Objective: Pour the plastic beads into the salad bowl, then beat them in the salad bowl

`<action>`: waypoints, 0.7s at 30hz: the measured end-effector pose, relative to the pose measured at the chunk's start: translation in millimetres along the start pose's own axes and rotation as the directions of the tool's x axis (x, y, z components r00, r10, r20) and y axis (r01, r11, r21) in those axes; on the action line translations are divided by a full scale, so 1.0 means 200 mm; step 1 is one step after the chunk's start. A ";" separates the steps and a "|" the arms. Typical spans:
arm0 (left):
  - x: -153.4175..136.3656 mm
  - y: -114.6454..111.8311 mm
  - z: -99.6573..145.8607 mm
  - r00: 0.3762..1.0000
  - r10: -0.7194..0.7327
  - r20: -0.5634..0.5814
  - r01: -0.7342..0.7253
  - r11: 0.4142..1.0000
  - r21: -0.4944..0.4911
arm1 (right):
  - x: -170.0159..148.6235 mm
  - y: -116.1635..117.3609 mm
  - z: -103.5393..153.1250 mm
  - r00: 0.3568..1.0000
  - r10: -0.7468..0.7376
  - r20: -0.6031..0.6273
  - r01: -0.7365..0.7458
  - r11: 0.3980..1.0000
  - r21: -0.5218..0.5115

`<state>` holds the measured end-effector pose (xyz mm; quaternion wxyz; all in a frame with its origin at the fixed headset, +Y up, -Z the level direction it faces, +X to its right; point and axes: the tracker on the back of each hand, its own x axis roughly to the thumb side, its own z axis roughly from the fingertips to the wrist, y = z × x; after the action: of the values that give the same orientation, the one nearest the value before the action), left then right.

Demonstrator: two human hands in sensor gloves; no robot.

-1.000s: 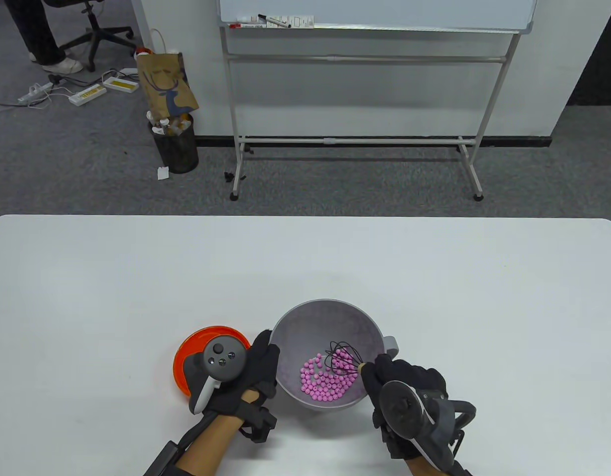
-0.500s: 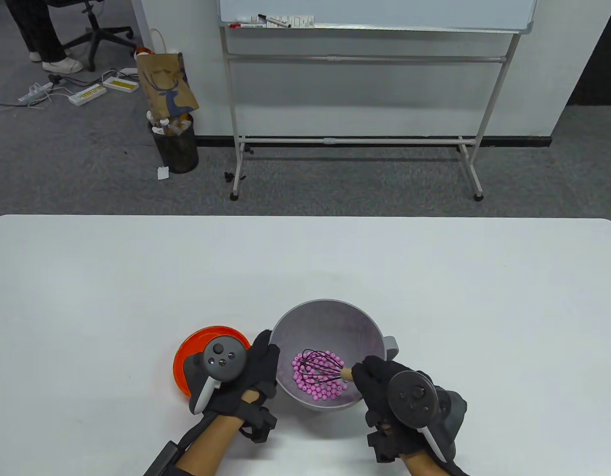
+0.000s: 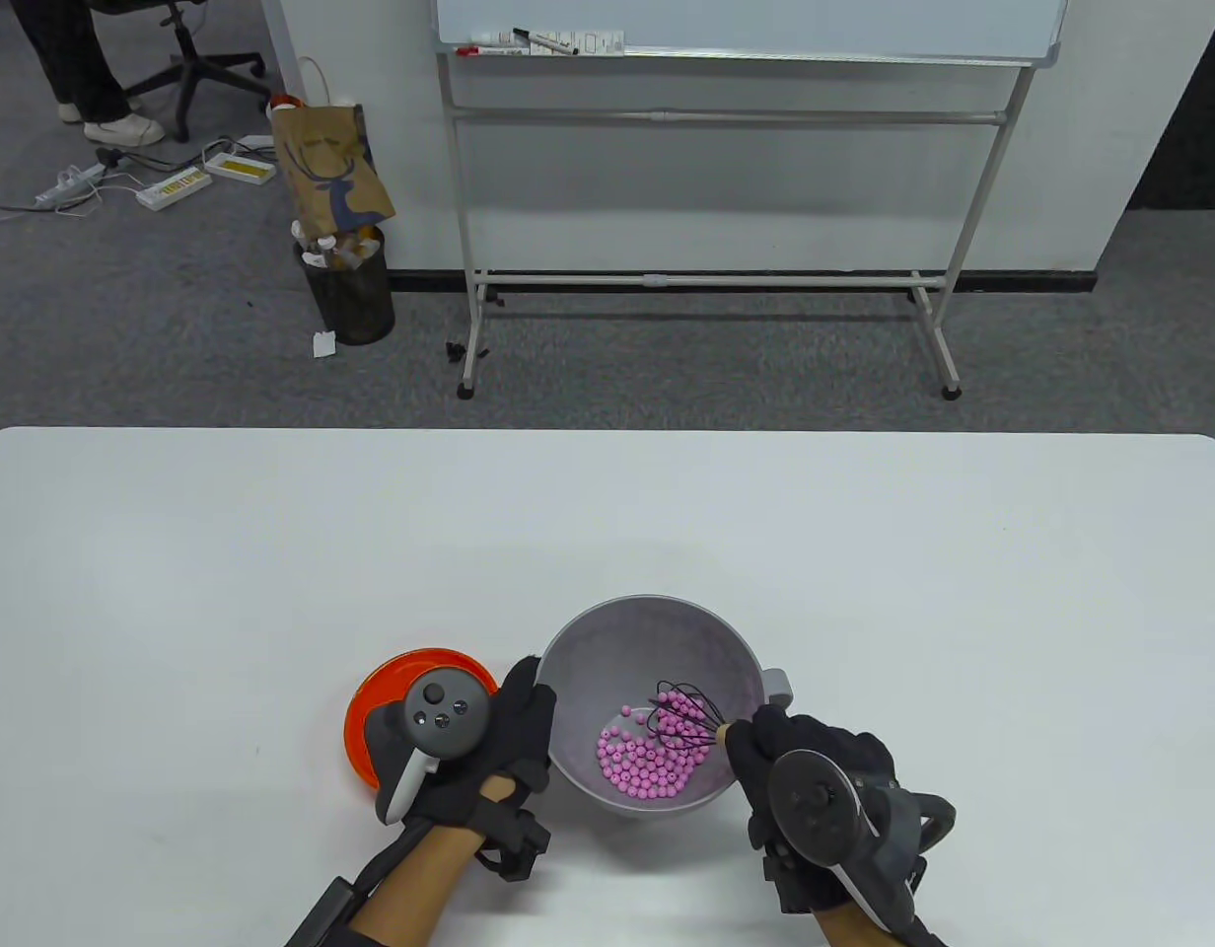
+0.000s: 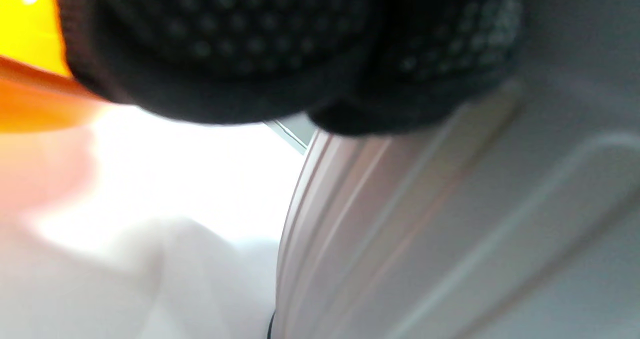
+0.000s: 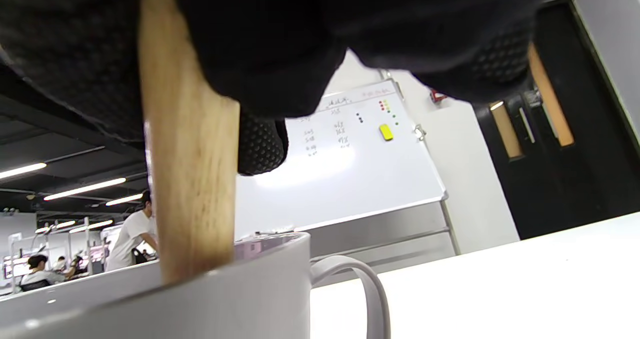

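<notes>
The right hand (image 3: 805, 779) has its fingers curled round the wooden handle of a whisk (image 3: 688, 718), whose black wire head dips into the right side of the bowl (image 3: 647, 631) among the beads (image 3: 642, 764); in the right wrist view the handle (image 5: 192, 179) drops past the bowl's rim (image 5: 225, 299) with gloved fingers (image 5: 260, 144) wrapped over it. The left hand (image 3: 499, 740) rests against the bowl's left outer wall, its fingers laid along the rim (whether they curl over the edge cannot be told, the left wrist view being blurred and very close). The pink beads lie in a loose heap on the bowl's bottom, mostly toward the near side. The grey bowl stands on the white worktop (image 3: 272, 552), near its front edge, a small loop handle (image 3: 777, 683) on its right. An orange dish (image 3: 391, 691) sits just left of the left hand, partly under the tracker (image 3: 440, 715).
</notes>
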<state>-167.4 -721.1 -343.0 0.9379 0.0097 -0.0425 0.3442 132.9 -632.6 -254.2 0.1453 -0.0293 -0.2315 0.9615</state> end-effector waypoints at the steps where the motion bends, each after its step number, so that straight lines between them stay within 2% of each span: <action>1: 0.00 0.00 0.00 1.000 -0.001 0.000 0.001 1.000 0.000 | 0.00 -0.02 0.00 1.000 -0.025 0.002 0.024 0.999 0.040; 6: 0.00 0.00 0.00 1.000 0.002 -0.001 -0.002 1.000 0.000 | -0.01 0.01 0.00 0.982 -0.185 -0.042 0.189 0.969 0.156; 10: 0.00 0.00 0.00 1.000 0.002 0.000 -0.002 1.000 0.000 | -0.03 0.07 -0.01 0.977 -0.206 -0.061 0.212 0.970 0.120; 12: 0.00 0.00 0.00 1.000 0.002 0.000 -0.002 1.000 0.000 | -0.03 0.10 -0.02 0.976 -0.207 -0.063 0.211 0.975 0.070; 16: 0.00 0.00 0.00 1.000 0.001 0.001 -0.001 1.000 -0.001 | -0.02 0.12 -0.02 0.990 -0.135 -0.044 0.136 0.990 0.021; 21: 0.00 0.00 0.00 1.000 0.001 0.000 -0.001 1.000 -0.001 | 0.01 0.09 -0.01 1.000 -0.020 0.006 0.020 0.998 -0.055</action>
<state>-167.6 -721.0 -343.0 0.9378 0.0092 -0.0428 0.3445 127.4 -646.5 -263.1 0.1533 -0.0286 -0.2585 0.9533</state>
